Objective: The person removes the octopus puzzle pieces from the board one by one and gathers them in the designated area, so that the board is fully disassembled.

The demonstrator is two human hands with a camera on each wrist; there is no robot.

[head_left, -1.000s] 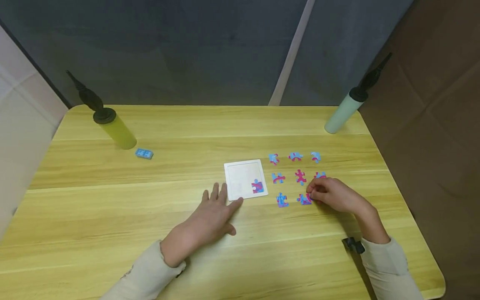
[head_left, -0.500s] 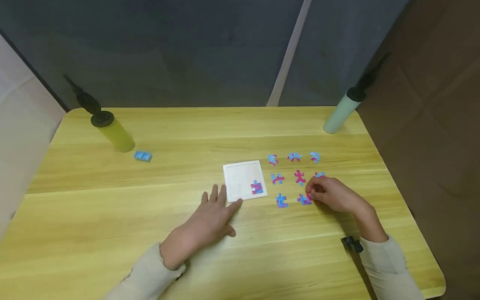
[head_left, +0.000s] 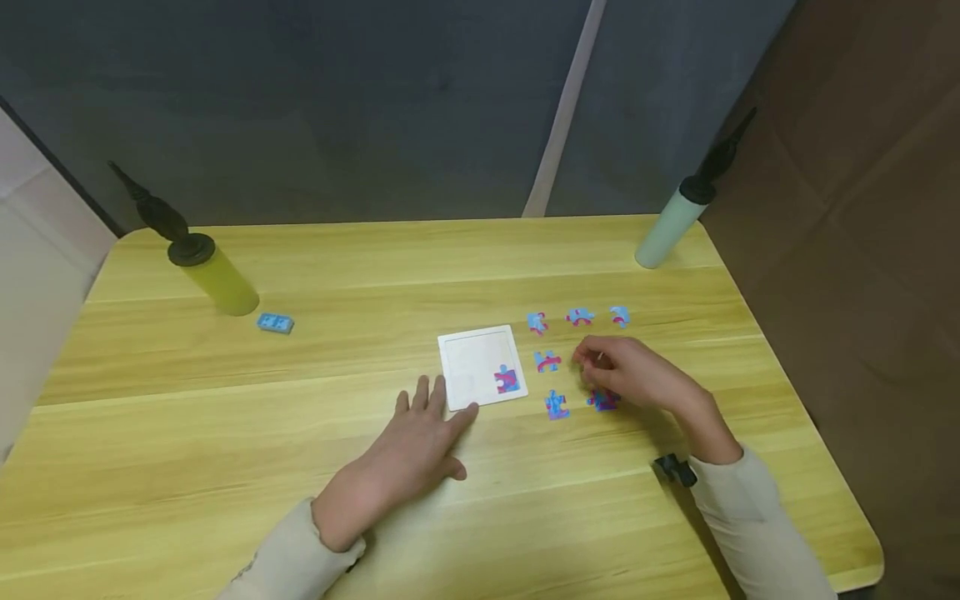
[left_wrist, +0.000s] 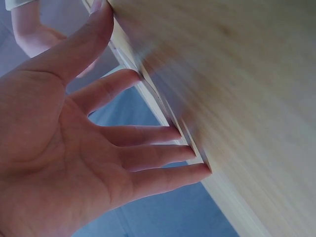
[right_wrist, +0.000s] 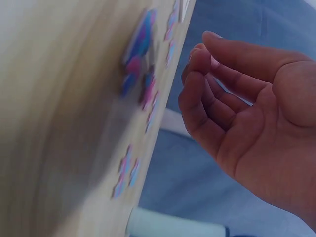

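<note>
In the head view a white square puzzle tray (head_left: 468,371) lies on the table, with one blue-and-pink jigsaw piece (head_left: 506,379) in its lower right corner. My left hand (head_left: 405,454) rests with spread fingers at the tray's lower left corner; the index fingertip touches the near edge. Straight fingers also show in the left wrist view. To the tray's right lie several loose jigsaw pieces (head_left: 557,406) in rows. My right hand (head_left: 637,372) is over the middle row, covering the pieces beneath. Its fingers (right_wrist: 192,101) curl loosely, thumb apart, with nothing visible between them.
A yellow hand pump (head_left: 221,279) with a black top stands at the back left, a small light-blue block (head_left: 275,323) near it. At the back right is a pale green hand pump (head_left: 667,233). Dark cloth (head_left: 337,108) hangs behind the table.
My right hand has moved left and slightly away from me, from beside the near-row piece to over the middle row, its thumb and index finger parting. The left hand stays by the tray.
</note>
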